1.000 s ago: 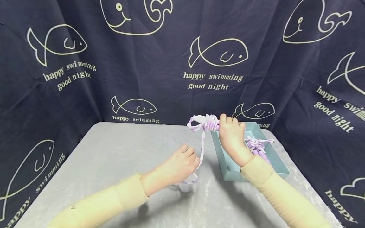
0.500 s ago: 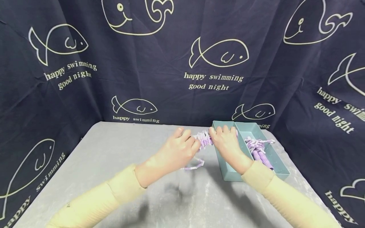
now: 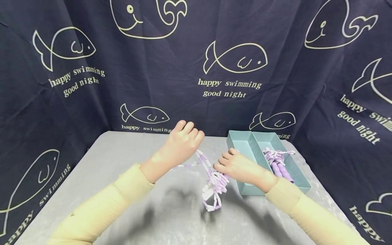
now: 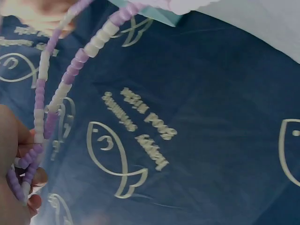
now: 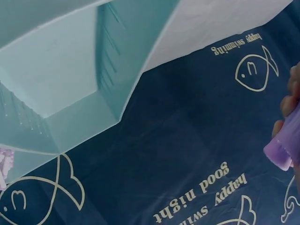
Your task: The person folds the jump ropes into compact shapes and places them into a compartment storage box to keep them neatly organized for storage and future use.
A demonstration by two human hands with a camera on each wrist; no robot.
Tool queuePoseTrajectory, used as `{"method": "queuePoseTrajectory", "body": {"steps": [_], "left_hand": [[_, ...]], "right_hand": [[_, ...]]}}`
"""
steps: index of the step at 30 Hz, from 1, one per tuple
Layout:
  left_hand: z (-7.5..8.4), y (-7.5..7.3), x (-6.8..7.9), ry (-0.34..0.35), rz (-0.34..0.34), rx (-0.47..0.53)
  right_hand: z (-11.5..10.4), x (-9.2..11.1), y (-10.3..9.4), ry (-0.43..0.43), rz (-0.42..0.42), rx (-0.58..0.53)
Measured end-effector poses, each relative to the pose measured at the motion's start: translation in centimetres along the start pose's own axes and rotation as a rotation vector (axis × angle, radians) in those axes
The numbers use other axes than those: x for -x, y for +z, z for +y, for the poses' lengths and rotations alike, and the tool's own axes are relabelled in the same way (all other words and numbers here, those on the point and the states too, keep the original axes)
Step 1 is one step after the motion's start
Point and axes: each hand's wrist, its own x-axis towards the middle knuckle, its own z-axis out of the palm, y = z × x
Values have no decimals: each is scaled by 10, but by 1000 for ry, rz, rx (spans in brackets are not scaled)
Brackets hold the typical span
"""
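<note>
A purple-and-white beaded jump rope [image 3: 217, 182] hangs bundled above the table, left of the teal box. My right hand [image 3: 242, 166] grips it by its purple handles [image 5: 283, 145], which show at the right edge of the right wrist view. Held higher and to the left, my left hand [image 3: 179, 143] pinches a doubled length of the beaded cord [image 4: 70, 70]. That cord runs from the left fingers down to the wound bundle, and a loose stretch trails behind the left hand. A beaded loop dangles at the bundle's lower end.
The two-compartment teal box [image 3: 252, 190] stands at the right of the grey table [image 3: 122, 190]. A second bundled jump rope [image 3: 278, 163] with purple handles lies in its right compartment. Dark fish-print cloth [image 3: 171, 68] hangs behind and at both sides.
The bundle has come down from over the box's left side and now tilts downward. My left hand has risen, drawing the cord up and left. The right hand has lowered toward me.
</note>
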Motion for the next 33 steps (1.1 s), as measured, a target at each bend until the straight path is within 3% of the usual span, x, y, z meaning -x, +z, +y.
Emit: {"method": "queuePoseTrajectory", "body": {"steps": [6,15,18,25,33], "left_hand": [[-10,19,11,-37,-48,44],[-17,37,25,-47,-33,108],[-20,46,34,-43,-78,109],[-22,66,59,-58,-287,128],[-1,72,68,-57,-316,205]], "right_hand": [[-4,-2,-9,-55,36,-66],[0,-5,-28,58,153,-206],[1,-5,-33,93,199,-245],[6,-11,-39,157,343,-272],[13,-14,-41,316,484,-203]]}}
